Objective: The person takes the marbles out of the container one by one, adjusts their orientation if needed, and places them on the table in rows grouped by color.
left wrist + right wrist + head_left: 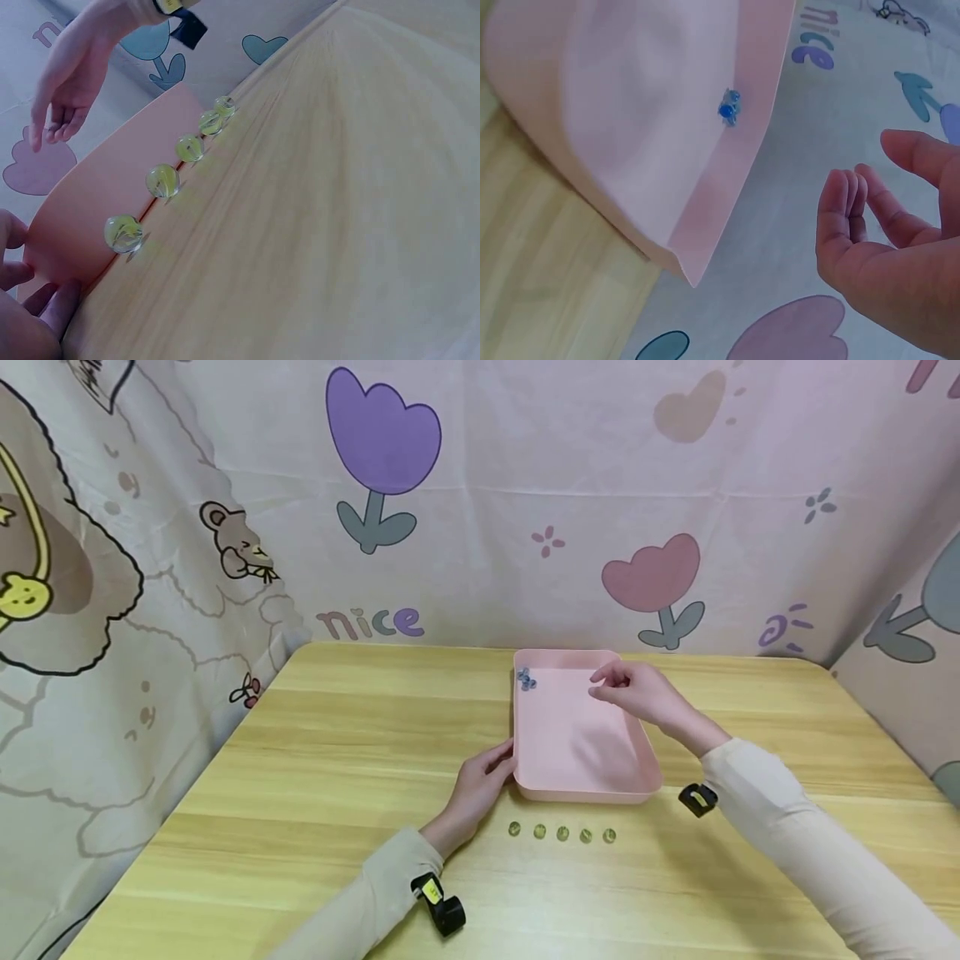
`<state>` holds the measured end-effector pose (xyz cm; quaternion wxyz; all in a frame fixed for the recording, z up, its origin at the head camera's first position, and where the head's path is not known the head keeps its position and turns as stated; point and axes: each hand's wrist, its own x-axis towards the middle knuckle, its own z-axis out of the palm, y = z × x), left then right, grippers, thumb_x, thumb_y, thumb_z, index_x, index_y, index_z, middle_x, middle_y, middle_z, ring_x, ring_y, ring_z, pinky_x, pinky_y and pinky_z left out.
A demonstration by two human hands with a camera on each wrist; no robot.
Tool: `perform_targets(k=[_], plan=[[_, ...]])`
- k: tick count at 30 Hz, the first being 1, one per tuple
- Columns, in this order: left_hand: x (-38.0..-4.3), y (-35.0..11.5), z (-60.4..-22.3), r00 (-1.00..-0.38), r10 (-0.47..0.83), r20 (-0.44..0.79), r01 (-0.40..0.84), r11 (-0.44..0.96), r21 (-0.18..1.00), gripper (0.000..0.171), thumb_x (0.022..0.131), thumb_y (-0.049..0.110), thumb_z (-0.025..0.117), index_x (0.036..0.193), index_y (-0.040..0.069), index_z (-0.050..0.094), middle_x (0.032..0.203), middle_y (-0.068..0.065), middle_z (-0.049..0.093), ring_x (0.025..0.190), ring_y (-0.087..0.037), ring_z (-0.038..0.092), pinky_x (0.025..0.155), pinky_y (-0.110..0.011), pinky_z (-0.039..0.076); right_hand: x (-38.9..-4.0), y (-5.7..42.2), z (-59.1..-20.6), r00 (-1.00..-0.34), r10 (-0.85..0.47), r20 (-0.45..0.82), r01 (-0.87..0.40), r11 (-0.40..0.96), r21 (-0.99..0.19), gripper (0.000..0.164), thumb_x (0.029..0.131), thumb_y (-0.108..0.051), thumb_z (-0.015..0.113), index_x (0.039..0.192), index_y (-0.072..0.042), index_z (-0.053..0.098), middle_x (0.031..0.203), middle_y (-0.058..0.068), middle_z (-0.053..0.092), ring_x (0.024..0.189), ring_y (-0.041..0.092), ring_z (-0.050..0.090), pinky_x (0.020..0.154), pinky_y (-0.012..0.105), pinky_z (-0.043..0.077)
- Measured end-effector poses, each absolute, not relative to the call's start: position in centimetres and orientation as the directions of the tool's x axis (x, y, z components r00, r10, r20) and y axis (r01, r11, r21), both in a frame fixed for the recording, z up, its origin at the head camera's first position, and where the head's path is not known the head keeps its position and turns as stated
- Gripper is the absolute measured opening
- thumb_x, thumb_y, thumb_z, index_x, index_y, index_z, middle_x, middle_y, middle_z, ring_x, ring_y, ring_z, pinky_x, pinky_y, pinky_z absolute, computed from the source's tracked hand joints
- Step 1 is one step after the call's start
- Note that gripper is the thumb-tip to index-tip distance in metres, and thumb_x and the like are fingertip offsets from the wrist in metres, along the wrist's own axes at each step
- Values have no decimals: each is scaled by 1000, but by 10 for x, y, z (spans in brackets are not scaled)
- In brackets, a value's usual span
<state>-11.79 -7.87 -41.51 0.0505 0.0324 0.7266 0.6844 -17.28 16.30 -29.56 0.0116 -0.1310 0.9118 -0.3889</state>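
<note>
A shallow pink tray (577,727) lies on the table, a small cluster of blue marbles (527,679) inside by its far left corner. My left hand (480,785) touches the tray's outer left wall near the front corner; its fingertips (64,304) show low along the pink side in the left wrist view. Over the tray's right side is my right hand (633,693), loosely bent. Nothing sits between its thumb and fingers in the right wrist view. Several clear marbles with yellow-green swirls (562,833) form a row in front of the tray.
The light wood table (360,735) runs back to a patterned cloth (495,502), which also hangs at both sides. A black device (442,906) is strapped on the left wrist, another black piece (698,799) on the right.
</note>
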Motion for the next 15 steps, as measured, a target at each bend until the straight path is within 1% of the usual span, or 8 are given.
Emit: perform_targets(k=[5, 7, 9, 12, 15], plan=[[-118, -79, -413, -994, 111, -24, -17, 69, 997, 40, 98, 14, 55, 137, 4, 53, 137, -13, 53, 127, -26, 47, 100, -31, 45, -189, 153, -294, -976, -212, 44, -179, 677, -713, 28, 92, -18, 65, 112, 2, 64, 82, 5, 55, 77, 20, 48, 63, 27, 39], [-118, -79, -412, -993, 113, -25, -17, 64, 998, 40, 98, 14, 55, 137, 4, 53, 137, -13, 53, 127, -26, 48, 100, -31, 45, -196, 147, -294, -980, -199, 21, -153, 677, -720, 29, 92, -19, 64, 113, 1, 64, 85, 7, 57, 80, 21, 49, 66, 28, 40], [-117, -79, -413, -993, 114, -26, -19, 60, 998, 40, 99, 14, 55, 137, 3, 53, 138, -13, 53, 127, -27, 48, 100, -31, 45, -203, 141, -295, -981, -193, 0, -132, 669, -732, 30, 93, -20, 63, 115, 1, 64, 91, 10, 60, 85, 24, 52, 71, 30, 43], [-117, -80, -415, -993, 116, -35, -29, 50, 998, 40, 99, 13, 55, 137, 3, 53, 138, -13, 52, 127, -27, 47, 100, -30, 45, -213, 134, -299, -983, -184, -23, -103, 642, -760, 31, 94, -18, 62, 116, 3, 63, 102, 16, 63, 95, 29, 56, 82, 35, 49], [-116, -80, -416, -993, 117, -23, -17, 54, 998, 40, 98, 13, 55, 137, 2, 53, 138, -15, 52, 127, -28, 47, 100, -31, 45, -221, 128, -303, -984, -175, -33, -82, 609, -789, 31, 94, -15, 61, 117, 6, 62, 112, 21, 62, 105, 35, 57, 93, 41, 50]])
